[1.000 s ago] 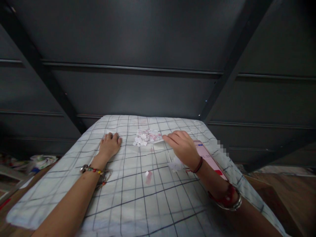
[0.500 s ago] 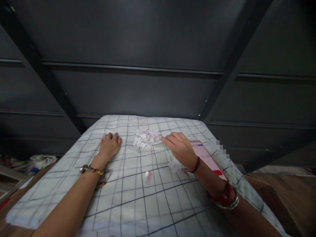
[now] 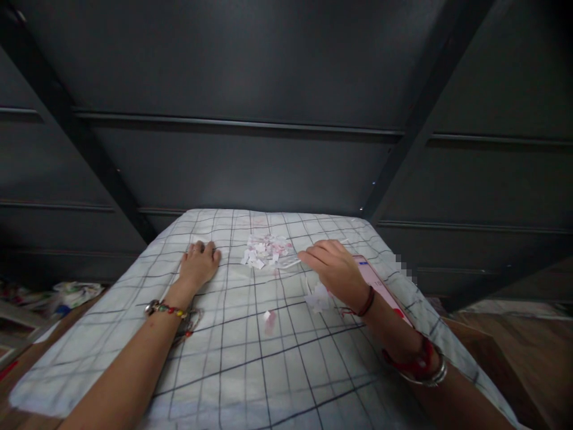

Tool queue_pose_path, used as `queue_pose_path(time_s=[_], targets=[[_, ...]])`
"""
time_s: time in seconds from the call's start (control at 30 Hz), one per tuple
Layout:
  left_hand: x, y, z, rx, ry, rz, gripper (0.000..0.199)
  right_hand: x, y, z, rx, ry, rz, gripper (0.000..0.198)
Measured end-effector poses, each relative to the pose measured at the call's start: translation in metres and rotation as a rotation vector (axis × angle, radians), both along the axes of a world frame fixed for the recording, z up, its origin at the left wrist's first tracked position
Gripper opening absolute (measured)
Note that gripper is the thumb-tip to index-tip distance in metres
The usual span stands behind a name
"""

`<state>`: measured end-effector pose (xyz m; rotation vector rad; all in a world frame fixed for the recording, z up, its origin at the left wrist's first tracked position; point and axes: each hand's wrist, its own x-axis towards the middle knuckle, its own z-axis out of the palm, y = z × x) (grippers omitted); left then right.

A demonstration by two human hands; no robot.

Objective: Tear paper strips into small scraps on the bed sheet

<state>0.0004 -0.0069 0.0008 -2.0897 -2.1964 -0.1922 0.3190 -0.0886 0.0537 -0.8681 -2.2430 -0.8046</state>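
Note:
My left hand (image 3: 200, 263) lies palm down on the checked cloth, its fingers resting flat and holding nothing. My right hand (image 3: 333, 272) is closed around a thin white stick-like tool (image 3: 292, 263). The tool's far end points left, at the right edge of a heap of small white and pinkish paper scraps (image 3: 267, 249). Whether it has one prong or two, I cannot tell. Below my right hand lies a smaller group of white paper scraps (image 3: 319, 297), partly hidden by the wrist. A single pinkish scrap (image 3: 269, 322) lies nearer to me.
The white cloth with dark grid lines (image 3: 242, 370) covers the surface under both hands. A phone with a pink screen (image 3: 378, 285) lies beside my right forearm, partly covered by it. Dark panels with metal bars (image 3: 242, 167) rise behind the far edge.
My right hand has moved slightly to the right with the white tool, drawing its tip back from the paper heap. The left hand has stayed in place.

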Motion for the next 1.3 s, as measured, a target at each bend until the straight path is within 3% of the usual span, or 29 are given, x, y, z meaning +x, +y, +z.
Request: queue_pose_path(time_s=[0.27, 0.47, 0.6, 0.83, 1.3], targets=[[0.005, -0.004, 0.005, -0.022, -0.012, 0.023, 0.052, 0.000, -0.002, 0.001, 0.019, 0.038, -0.021, 0.029], [0.007, -0.006, 0.007, 0.121, 0.024, 0.033, 0.051, 0.005, 0.001, 0.001, 0.064, 0.060, -0.069, 0.033], [0.011, -0.008, 0.019, 0.205, 0.032, -0.047, 0.053, 0.007, -0.002, 0.006, 0.060, 0.061, -0.051, 0.035], [0.025, -0.017, 0.037, 0.104, -0.076, -0.222, 0.040, 0.014, -0.001, 0.008, 0.067, 0.040, -0.077, 0.035], [0.026, -0.014, 0.031, -0.023, -0.008, -0.333, 0.043, 0.026, 0.000, 0.007, 0.029, 0.036, -0.118, 0.033]])
